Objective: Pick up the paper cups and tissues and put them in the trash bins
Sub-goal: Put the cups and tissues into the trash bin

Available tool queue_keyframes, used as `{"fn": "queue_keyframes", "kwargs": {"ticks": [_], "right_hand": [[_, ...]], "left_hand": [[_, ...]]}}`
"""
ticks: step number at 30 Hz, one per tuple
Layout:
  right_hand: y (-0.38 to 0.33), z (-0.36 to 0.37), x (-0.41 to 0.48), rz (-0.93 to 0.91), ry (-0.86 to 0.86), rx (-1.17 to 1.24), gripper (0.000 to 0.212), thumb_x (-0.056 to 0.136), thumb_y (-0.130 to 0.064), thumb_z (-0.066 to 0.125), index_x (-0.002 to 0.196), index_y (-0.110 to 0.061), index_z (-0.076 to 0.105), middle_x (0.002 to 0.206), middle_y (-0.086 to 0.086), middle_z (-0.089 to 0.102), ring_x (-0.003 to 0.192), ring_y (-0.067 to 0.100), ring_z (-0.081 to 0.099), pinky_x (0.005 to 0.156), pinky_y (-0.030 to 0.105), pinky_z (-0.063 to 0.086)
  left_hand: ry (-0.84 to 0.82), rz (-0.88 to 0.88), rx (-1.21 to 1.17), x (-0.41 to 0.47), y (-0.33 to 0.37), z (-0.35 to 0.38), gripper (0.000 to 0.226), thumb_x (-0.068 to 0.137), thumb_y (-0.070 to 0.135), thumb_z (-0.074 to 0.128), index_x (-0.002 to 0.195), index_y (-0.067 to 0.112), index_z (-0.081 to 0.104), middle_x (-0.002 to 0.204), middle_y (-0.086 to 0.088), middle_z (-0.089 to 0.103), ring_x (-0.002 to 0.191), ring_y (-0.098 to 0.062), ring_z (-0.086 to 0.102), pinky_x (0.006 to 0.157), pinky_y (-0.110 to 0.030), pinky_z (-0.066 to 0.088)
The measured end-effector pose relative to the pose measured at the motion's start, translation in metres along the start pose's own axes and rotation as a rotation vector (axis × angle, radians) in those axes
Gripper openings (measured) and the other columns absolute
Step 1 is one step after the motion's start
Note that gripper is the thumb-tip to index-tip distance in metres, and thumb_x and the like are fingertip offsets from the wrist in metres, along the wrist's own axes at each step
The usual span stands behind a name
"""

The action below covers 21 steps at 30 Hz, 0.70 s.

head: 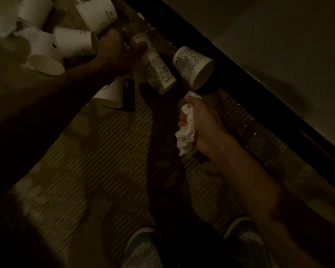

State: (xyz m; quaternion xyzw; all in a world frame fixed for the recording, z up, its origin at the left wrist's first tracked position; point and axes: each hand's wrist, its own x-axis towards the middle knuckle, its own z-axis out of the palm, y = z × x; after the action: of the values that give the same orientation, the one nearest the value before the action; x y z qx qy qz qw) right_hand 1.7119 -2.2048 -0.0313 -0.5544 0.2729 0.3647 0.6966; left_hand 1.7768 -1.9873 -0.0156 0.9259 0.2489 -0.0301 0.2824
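Shoes (143, 250) stood nearest on the carpet (104, 151). Farther off, at right, the right hand (203, 122) clenched a crumpled tissue (186, 136). Beyond it, the left hand (122, 53) gripped a printed cup (159, 74) by its base. A second cup (191, 66) lay on its side just right of it, and a pile of cups (46, 41) sat far left.

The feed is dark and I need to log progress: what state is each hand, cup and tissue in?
Left hand: grips the printed cup near its base.
Right hand: clutches a crumpled tissue.
Cup by the wall: on its side on the carpet, untouched.
Cup under the left forearm: lying on the carpet.
Pile of cups: tipped over, not yet picked up.
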Motion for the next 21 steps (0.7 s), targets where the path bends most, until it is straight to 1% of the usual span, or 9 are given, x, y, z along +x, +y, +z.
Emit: {"fn": "queue_keyframes", "kwargs": {"ticks": [1,4,6,8,10,13,15,17,21], "right_hand": [[-0.001,0.002,-0.002,-0.003,0.001,-0.002,0.023,0.097,-0.035,0.053,0.080,-0.021,0.058,0.074,-0.003,0.054,0.060,0.008,0.053,0.046,0.016,0.046],[-0.001,0.011,-0.010,-0.022,-0.010,-0.001,0.022,0.098,-0.037,0.052,0.094,-0.018,0.060,0.078,-0.002,0.055,0.061,0.007,0.056,0.041,0.013,0.044],[-0.002,0.019,-0.014,-0.060,-0.041,-0.002,0.025,0.099,-0.039,0.051,0.113,-0.020,0.059,0.087,-0.002,0.057,0.077,0.012,0.058,0.059,0.022,0.056],[-0.004,0.029,-0.018,-0.107,-0.068,-0.014,0.019,0.099,-0.041,0.049,0.109,-0.026,0.055,0.089,-0.005,0.057,0.085,0.011,0.057,0.089,0.040,0.055],[-0.006,0.035,-0.026,-0.150,-0.073,0.003,0.015,0.100,-0.039,0.049,0.109,-0.029,0.056,0.096,-0.003,0.058,0.088,0.010,0.059,0.095,0.045,0.052],[-0.010,0.037,-0.045,-0.204,-0.080,-0.002,0.015,0.099,-0.041,0.050,0.108,-0.034,0.058,0.103,-0.002,0.061,0.103,0.018,0.063,0.088,0.042,0.056],[-0.017,0.035,-0.056,-0.229,-0.076,-0.010,0.029,0.098,-0.047,0.048,0.121,-0.032,0.057,0.105,-0.003,0.062,0.108,0.020,0.063,0.093,0.043,0.054],[-0.029,0.027,-0.068,-0.268,-0.057,0.026,0.042,0.099,-0.049,0.044,0.130,-0.023,0.057,0.113,0.004,0.067,0.107,0.023,0.065,0.097,0.045,0.052],[-0.052,0.008,-0.095,-0.309,-0.049,0.239,0.052,0.100,-0.046,0.033,0.125,-0.009,0.060,0.116,0.020,0.068,0.110,0.034,0.064,0.101,0.053,0.047]], "left_hand": [[0.052,0.066,0.014,-0.001,-0.003,-0.002,0.045,0.095,0.045,0.058,0.120,0.007,0.061,0.111,-0.006,0.064,0.097,-0.020,0.063,0.066,-0.023,0.048],[0.206,0.201,-0.029,-0.017,0.000,-0.013,0.038,0.093,0.043,0.061,0.107,0.008,0.066,0.095,0.000,0.062,0.082,-0.012,0.059,0.055,-0.010,0.040],[0.280,0.245,-0.103,-0.031,0.006,-0.021,0.033,0.092,0.043,0.061,0.102,0.013,0.067,0.096,0.000,0.067,0.080,-0.008,0.061,0.057,-0.012,0.041],[0.336,0.290,-0.110,-0.043,0.010,-0.032,0.032,0.092,0.043,0.059,0.101,0.014,0.069,0.103,-0.001,0.070,0.084,-0.005,0.062,0.059,-0.010,0.041],[0.365,0.359,-0.103,-0.056,0.014,-0.041,0.032,0.094,0.042,0.058,0.103,0.013,0.070,0.105,-0.003,0.071,0.083,-0.003,0.059,0.058,-0.005,0.036],[0.354,0.429,-0.145,-0.078,0.022,-0.049,0.035,0.094,0.042,0.057,0.103,0.011,0.070,0.103,-0.009,0.071,0.078,-0.009,0.060,0.059,-0.014,0.041],[0.302,0.448,-0.164,-0.095,0.028,-0.051,0.038,0.094,0.046,0.056,0.103,0.012,0.069,0.098,-0.007,0.071,0.075,-0.009,0.060,0.058,-0.018,0.043],[0.207,0.476,-0.215,-0.113,0.039,-0.047,0.037,0.093,0.051,0.055,0.100,0.017,0.068,0.087,0.001,0.067,0.068,-0.003,0.059,0.057,-0.016,0.041],[0.055,0.521,-0.225,-0.145,0.063,-0.037,0.026,0.092,0.051,0.054,0.094,0.027,0.066,0.075,0.017,0.059,0.064,0.013,0.054,0.061,-0.006,0.038]]}}
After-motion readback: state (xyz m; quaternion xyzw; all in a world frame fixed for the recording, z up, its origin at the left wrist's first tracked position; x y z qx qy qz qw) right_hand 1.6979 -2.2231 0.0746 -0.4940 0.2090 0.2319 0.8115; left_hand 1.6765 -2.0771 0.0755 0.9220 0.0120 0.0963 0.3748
